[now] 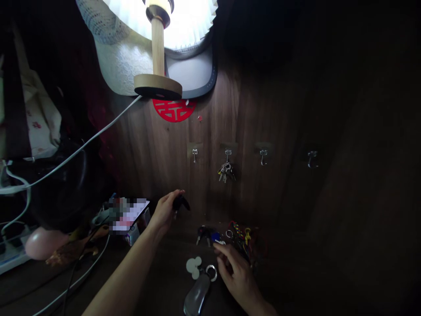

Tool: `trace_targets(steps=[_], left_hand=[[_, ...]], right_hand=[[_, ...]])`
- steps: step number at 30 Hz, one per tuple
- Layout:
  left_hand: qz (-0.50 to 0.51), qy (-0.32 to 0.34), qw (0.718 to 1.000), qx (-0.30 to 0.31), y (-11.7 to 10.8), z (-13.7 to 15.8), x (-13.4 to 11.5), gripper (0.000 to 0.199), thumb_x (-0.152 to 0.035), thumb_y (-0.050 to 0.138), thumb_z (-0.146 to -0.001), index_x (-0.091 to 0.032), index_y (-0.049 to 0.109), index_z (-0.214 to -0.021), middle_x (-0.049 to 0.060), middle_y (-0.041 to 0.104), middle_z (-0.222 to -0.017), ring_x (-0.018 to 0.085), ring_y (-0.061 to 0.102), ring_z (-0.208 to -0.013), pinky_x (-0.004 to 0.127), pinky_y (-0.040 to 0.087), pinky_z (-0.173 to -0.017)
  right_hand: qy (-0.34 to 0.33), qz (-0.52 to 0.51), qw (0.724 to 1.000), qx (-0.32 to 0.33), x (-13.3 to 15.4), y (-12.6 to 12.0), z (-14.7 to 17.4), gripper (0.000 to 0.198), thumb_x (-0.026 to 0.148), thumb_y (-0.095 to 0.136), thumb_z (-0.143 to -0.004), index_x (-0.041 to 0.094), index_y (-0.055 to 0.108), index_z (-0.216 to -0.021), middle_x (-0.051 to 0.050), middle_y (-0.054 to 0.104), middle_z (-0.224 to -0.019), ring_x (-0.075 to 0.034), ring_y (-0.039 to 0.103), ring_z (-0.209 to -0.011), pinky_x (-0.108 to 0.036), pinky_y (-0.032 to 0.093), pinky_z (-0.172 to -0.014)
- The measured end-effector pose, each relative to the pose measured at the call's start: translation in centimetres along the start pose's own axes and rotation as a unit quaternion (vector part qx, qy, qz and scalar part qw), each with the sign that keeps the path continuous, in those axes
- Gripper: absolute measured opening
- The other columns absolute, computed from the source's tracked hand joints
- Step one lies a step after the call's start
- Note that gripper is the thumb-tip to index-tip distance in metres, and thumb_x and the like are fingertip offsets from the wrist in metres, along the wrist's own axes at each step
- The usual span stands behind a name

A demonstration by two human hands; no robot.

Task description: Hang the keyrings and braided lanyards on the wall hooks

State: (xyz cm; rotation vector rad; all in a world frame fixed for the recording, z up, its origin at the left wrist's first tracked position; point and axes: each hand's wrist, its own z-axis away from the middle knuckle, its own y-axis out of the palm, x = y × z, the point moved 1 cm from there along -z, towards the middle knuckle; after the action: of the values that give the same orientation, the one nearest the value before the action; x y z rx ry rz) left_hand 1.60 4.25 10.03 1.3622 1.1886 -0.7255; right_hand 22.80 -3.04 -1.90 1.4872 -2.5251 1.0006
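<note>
My left hand [165, 210] is closed on a bunch of keys [180, 203] with black parts, held up just in front of the wooden panel. Over the table, my right hand [234, 270] has its fingers loosely bent and apart, the fingertips beside a key with a blue head [216, 237]. Whether they touch it is hard to see. Left of that lie black-headed keys [204, 232]. Closer to me are a dark glossy key fob [197, 295] with a metal ring and a pale mouse-head-shaped tag [194, 266]. Colourful braided cords [241, 231] lie beyond my right hand.
Hooks line the panel; one [263, 156] holds nothing, another carries a key bunch [225, 172]. A lit lamp [158, 48] hangs above, near caps [118, 61] and a red paper cutout [174, 110]. White cable [88, 142], bags and a pink round object [46, 242] are left.
</note>
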Motion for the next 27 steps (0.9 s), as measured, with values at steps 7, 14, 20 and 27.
trace_targets(steps=[7,14,20,27], left_hand=[[-0.082,0.142,0.986,0.019,1.1,-2.4,-2.2,0.035,-0.05,0.068,-0.063,-0.016,0.067,-0.075,0.0,0.067,-0.072,0.011,0.058,-0.066,0.021,0.042,-0.06],[-0.189,0.234,0.953,0.031,3.7,-5.1,-4.9,0.03,-0.046,0.064,-0.068,-0.016,0.066,-0.074,-0.002,0.062,-0.061,0.01,0.053,-0.056,0.02,0.038,-0.053],[-0.24,0.268,0.932,0.037,5.6,-7.3,-5.4,0.023,-0.038,0.064,-0.069,-0.018,0.07,-0.076,-0.001,0.068,-0.069,0.013,0.059,-0.066,0.022,0.042,-0.063],[-0.272,0.272,0.923,0.031,5.9,-9.0,-4.9,0.024,-0.037,0.06,-0.072,-0.019,0.072,-0.081,0.001,0.072,-0.076,0.017,0.062,-0.075,0.023,0.043,-0.068]], right_hand=[[0.003,0.013,1.0,0.0,-0.7,0.1,0.2,0.035,0.009,0.041,-0.085,0.023,0.05,-0.116,-0.004,0.066,-0.098,-0.015,0.064,-0.09,-0.026,0.053,-0.078],[0.012,0.006,1.0,-0.001,-0.8,0.1,0.0,0.033,0.009,0.043,-0.083,0.025,0.055,-0.11,-0.004,0.067,-0.093,-0.016,0.065,-0.085,-0.025,0.054,-0.073],[0.037,0.004,0.999,0.016,-1.4,0.3,0.3,0.027,0.011,0.042,-0.085,0.023,0.058,-0.103,-0.004,0.067,-0.086,-0.015,0.064,-0.078,-0.025,0.052,-0.069],[0.053,0.005,0.999,0.008,-1.9,0.5,0.3,0.026,0.01,0.043,-0.084,0.024,0.059,-0.099,-0.001,0.066,-0.084,-0.014,0.063,-0.076,-0.025,0.05,-0.068]])
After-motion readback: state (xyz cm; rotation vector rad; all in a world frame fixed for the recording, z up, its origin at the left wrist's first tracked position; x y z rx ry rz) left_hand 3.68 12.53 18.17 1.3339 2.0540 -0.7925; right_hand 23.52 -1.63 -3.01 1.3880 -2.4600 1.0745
